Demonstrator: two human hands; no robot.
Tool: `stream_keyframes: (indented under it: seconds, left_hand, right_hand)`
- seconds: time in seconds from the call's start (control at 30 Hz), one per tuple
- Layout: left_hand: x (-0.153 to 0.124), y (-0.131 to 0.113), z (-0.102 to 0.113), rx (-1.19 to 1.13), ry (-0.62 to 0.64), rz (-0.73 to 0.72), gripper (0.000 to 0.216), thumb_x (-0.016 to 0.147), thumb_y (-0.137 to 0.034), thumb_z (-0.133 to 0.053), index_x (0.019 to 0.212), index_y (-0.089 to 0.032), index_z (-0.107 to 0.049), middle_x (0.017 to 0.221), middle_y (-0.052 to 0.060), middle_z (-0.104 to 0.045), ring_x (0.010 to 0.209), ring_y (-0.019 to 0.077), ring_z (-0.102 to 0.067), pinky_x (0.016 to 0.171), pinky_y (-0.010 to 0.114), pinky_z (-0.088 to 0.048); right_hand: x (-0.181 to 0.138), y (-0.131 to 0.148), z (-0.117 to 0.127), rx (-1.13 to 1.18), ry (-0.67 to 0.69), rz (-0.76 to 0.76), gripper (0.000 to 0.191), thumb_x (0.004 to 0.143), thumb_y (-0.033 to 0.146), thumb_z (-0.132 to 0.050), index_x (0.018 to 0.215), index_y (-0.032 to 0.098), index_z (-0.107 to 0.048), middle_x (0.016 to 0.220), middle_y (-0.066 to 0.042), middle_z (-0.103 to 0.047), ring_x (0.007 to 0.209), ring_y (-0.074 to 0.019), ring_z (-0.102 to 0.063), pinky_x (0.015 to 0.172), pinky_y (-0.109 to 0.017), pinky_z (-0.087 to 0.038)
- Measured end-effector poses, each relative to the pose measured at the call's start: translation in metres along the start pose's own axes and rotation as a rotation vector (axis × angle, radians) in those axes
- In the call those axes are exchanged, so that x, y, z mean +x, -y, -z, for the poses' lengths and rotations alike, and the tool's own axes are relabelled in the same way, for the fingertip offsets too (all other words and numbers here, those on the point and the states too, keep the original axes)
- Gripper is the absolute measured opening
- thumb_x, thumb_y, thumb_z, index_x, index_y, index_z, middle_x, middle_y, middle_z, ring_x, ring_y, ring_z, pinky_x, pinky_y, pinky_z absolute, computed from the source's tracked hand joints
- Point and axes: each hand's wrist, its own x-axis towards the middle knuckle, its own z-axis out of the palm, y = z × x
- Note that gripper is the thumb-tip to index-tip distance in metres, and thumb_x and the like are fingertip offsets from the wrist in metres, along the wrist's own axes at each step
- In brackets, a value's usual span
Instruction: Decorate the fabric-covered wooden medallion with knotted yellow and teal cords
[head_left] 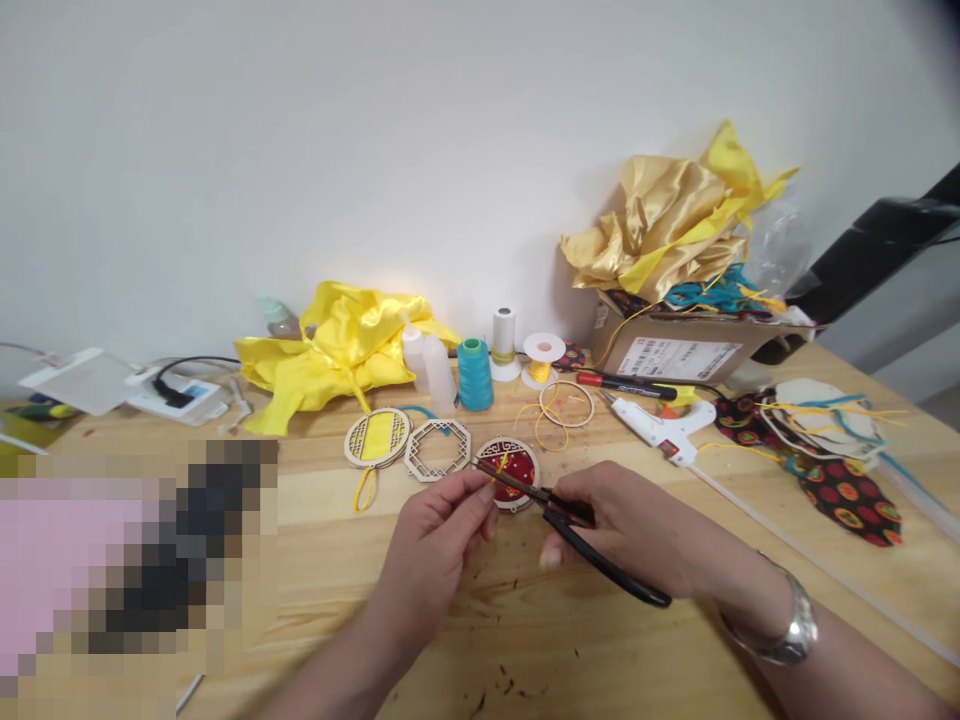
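My right hand (637, 525) grips black-handled scissors (592, 545), their blades pointing left toward a short yellow cord (499, 468). My left hand (442, 530) pinches that cord by its end, just in front of a round wooden frame with red patterned fabric (517, 462). Left of it on the wooden table (337, 560) lie an open octagonal lattice frame (437, 450) and a round frame with yellow fabric (377, 438) with a yellow loop hanging off it. A metal watch sits on my right wrist.
Behind stand a teal thread cone (474, 374), a white spool (504, 342), a yellow cord spool (542, 356) and yellow satin cloth (337, 350). A white glue gun (664, 428), a cardboard box (690, 345) with gold fabric and patterned fabric pieces (847, 485) lie right.
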Motion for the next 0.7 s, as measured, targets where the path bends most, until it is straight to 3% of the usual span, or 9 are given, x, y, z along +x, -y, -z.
stream_keyframes:
  seconds: [0.7]
  left_hand:
    - [0.0006,0.0007,0.0024,-0.005,0.0,-0.004,0.017,0.077,-0.032,-0.064,0.078,-0.015,-0.066,0.053,-0.005,-0.048,0.043,0.0033,-0.03,0.04,0.017,-0.017]
  right_hand:
    - [0.0002,-0.0024,-0.0007,0.037,-0.003,0.018,0.024,0.079,0.038,-0.058,0.072,0.018,-0.068,0.059,0.004,-0.053,0.057,-0.0094,-0.039,0.049,-0.021,-0.023]
